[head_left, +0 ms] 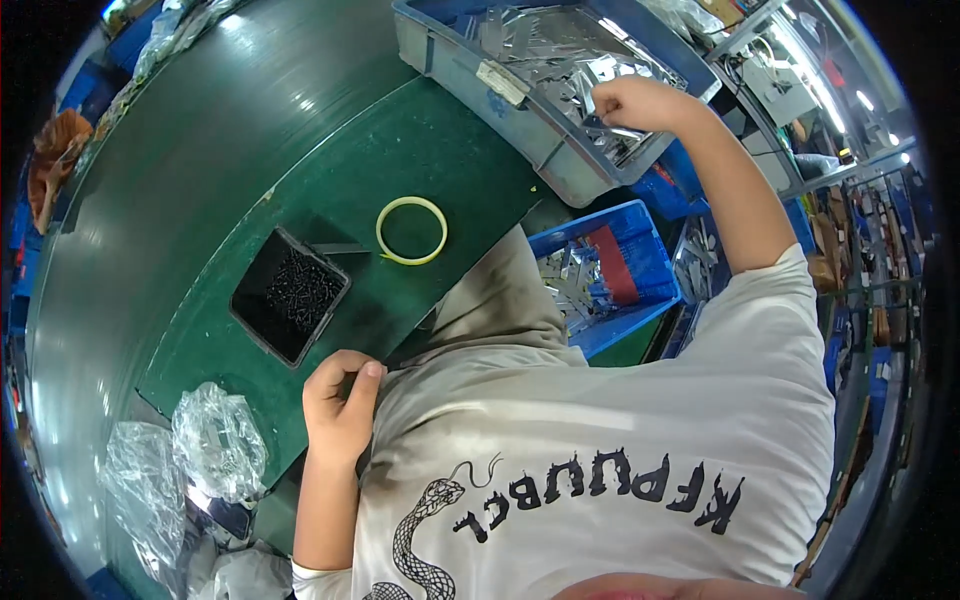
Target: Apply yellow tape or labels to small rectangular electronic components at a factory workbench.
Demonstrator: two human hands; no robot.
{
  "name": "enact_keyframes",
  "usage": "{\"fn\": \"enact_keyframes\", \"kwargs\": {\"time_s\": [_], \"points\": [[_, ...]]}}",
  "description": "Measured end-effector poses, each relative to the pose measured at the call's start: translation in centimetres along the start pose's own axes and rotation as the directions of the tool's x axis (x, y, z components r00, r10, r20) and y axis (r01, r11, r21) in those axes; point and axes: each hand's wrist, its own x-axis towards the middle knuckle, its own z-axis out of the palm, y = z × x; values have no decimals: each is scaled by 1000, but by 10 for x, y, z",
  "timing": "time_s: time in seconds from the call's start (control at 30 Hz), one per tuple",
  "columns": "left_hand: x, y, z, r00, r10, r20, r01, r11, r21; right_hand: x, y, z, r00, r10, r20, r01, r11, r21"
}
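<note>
Green matting covers the worktop [440,150], with a darker, glossy conveyor band [180,170] curving along its far side and racks and shelving crowding the right edge of the room. At the far left, crinkled clear plastic bags [215,440] lie heaped on the worktop's near corner. Just beside them the left hand [340,400] rests at the worktop's edge, fingers curled loosely inward and the thumb up; whether it holds anything cannot be told. Beyond it stands a square black tray [290,295] filled with small dark screws. To its right lies a pale yellow ring of tape [411,230], flat on the matting. Farther right a grey-blue plastic crate [480,75] holds a jumble of thin, shiny metal plates [545,50]. The right hand [635,105] reaches into this crate, fingers bent down and closed among the plates near the right wall. Below, off the worktop, a smaller blue bin [640,260] holds more metal pieces.
</note>
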Motion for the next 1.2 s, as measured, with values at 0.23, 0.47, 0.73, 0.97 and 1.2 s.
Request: {"fn": "enact_keyframes", "kwargs": {"time_s": [0.23,0.47,0.73,0.97,1.2], "points": [[-2,1,-1,986,-161,33,164,980,-116,-39,-147,-37,717,-586,-377,525,810,-261],[4,6,3,890,-195,412,425,680,-598,-71,-299,75,240,-971,19,913,219,-345],[-6,-9,-11,889,-183,421,455,463,-761,-35,-336,115,51,-982,-180,929,112,-352],[7,-12,-7,889,-304,341,457,563,-688,-32,-317,107,62,-708,-703,932,293,-212],[5,12,1,939,-339,50,316,803,-506,11,-252,153,718,-352,-601,469,882,44]]}}
